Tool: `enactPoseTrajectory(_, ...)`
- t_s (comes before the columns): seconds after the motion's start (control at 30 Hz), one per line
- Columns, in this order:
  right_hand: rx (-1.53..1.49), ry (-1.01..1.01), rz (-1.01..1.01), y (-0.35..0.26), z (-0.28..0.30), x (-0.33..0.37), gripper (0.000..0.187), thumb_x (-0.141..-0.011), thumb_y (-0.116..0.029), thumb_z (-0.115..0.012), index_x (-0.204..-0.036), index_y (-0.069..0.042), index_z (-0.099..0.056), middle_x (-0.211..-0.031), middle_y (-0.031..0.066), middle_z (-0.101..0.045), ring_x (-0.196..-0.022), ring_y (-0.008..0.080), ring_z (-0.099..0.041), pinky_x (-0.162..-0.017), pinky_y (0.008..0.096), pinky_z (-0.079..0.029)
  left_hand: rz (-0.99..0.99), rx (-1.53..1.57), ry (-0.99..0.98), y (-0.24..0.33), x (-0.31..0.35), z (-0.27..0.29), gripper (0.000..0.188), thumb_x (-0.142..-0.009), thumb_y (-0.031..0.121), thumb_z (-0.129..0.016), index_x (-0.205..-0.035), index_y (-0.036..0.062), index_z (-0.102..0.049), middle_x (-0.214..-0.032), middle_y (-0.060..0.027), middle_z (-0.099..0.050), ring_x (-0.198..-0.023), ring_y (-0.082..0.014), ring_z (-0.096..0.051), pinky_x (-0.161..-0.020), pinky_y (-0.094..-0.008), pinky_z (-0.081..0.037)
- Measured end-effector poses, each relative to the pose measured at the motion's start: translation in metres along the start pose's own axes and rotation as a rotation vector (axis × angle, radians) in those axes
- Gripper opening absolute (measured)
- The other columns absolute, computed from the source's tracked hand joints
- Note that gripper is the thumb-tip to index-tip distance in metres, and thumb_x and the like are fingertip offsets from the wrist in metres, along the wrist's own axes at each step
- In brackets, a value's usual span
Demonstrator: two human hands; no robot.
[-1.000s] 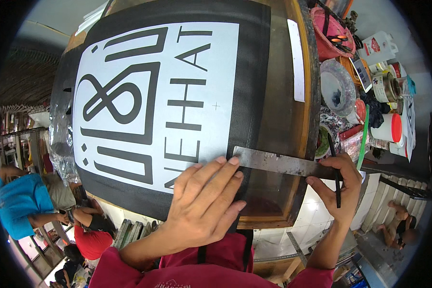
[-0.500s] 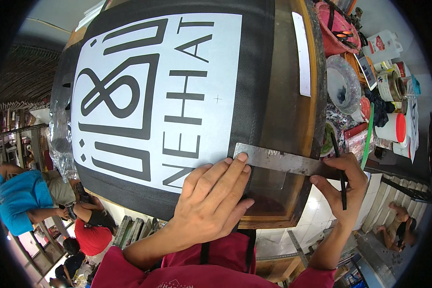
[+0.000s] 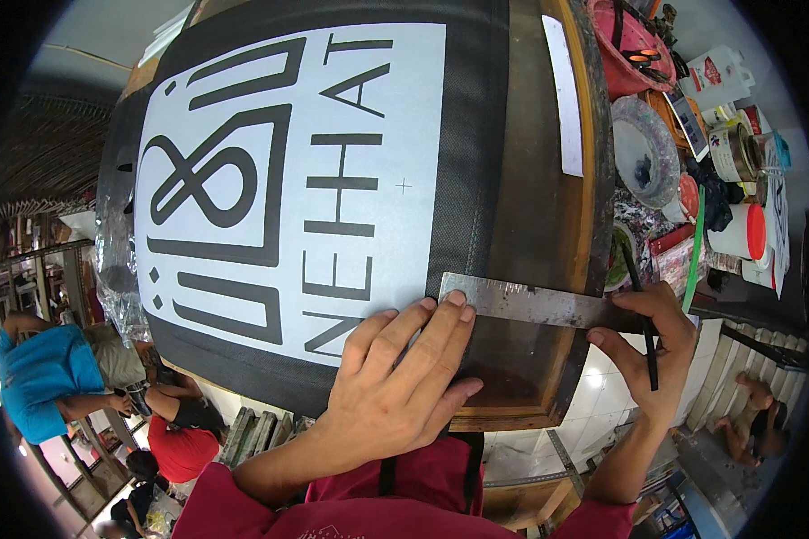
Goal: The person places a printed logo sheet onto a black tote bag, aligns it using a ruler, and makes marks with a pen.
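A white sheet (image 3: 411, 126) printed with bold black shapes and lettering lies on black fabric (image 3: 476, 117), perhaps a bag. My left hand (image 3: 391, 386) rests palm down with its fingers stretched out, over the sheet's near right corner. Its fingertips press on the left end of a worn metal ruler (image 3: 535, 303), which crosses from the fabric edge over a wood-rimmed board. At the other end of the ruler, my right hand (image 3: 661, 341) grips it between thumb and fingers. A slim black pen or pencil (image 3: 650, 355) is also held in that hand.
Under the fabric is the dark, glossy wood-rimmed board (image 3: 548, 225), with a white strip (image 3: 562, 99) on it. Beyond its right edge crowd a pink basin (image 3: 616, 63), a clear bowl (image 3: 645, 153) and a red-lidded tub (image 3: 737, 232). Other people, one in a blue shirt (image 3: 49, 377), sit at lower left.
The view has shifted slightly. Both hands stay at the ruler, and the ruler, sheet and fabric keep the same arrangement.
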State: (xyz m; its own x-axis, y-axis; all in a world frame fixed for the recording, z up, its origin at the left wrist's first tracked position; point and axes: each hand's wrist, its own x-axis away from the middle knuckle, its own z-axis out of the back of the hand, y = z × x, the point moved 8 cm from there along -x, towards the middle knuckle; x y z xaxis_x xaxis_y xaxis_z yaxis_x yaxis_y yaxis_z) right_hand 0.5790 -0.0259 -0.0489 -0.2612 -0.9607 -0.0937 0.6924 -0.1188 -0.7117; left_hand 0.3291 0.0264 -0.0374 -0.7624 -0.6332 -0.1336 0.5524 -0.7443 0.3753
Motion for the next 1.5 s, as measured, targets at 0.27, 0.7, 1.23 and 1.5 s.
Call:
enactPoseTrajectory(0.27, 0.009, -0.016, -0.002, 0.000, 0.000, -0.001, 0.047, -0.063, -0.016, -0.098, -0.101, -0.002, -0.074, -0.091, 0.0101, -0.069, -0.080, 0.0205, -0.070, -0.070, 0.0301, -0.054, 0.002, -0.005, -0.007, -0.001, 0.001, -0.002, 0.071, -0.080, 0.038, -0.080, -0.136, -0.0023, -0.063, -0.146, -0.0146, -0.057, -0.122, -0.0298, -0.052, -0.102, -0.0460, -0.039)
enactPoseTrajectory(0.7, 0.007, -0.014, -0.028, 0.006, 0.000, -0.002, 0.047, -0.064, -0.019, -0.098, -0.101, -0.003, -0.074, -0.092, 0.0110, -0.071, -0.081, 0.0213, -0.070, -0.071, 0.0317, -0.054, 0.021, -0.033, -0.020, -0.001, 0.001, -0.003, 0.072, -0.080, 0.038, -0.080, -0.137, -0.0014, -0.063, -0.150, -0.0146, -0.056, -0.121, -0.0293, -0.052, -0.101, -0.0455, -0.038)
enactPoseTrajectory(1.23, 0.016, -0.004, -0.053, 0.006, 0.000, -0.004, 0.047, -0.063, -0.018, -0.098, -0.100, -0.003, -0.074, -0.092, 0.0106, -0.071, -0.083, 0.0231, -0.067, -0.074, 0.0332, -0.051, 0.027, -0.021, -0.022, -0.001, -0.001, -0.003, 0.074, -0.078, 0.037, -0.082, -0.137, -0.0016, -0.063, -0.149, -0.0148, -0.056, -0.120, -0.0295, -0.053, -0.101, -0.0451, -0.039)
enactPoseTrajectory(1.5, -0.001, -0.004, -0.076, 0.009, 0.000, -0.003, 0.047, -0.063, -0.020, -0.098, -0.100, -0.003, -0.073, -0.091, 0.0108, -0.070, -0.082, 0.0230, -0.067, -0.074, 0.0332, -0.051, 0.024, -0.025, -0.023, -0.001, 0.000, -0.003, 0.073, -0.078, 0.037, -0.081, -0.137, -0.0018, -0.063, -0.150, -0.0149, -0.056, -0.120, -0.0296, -0.053, -0.100, -0.0448, -0.039)
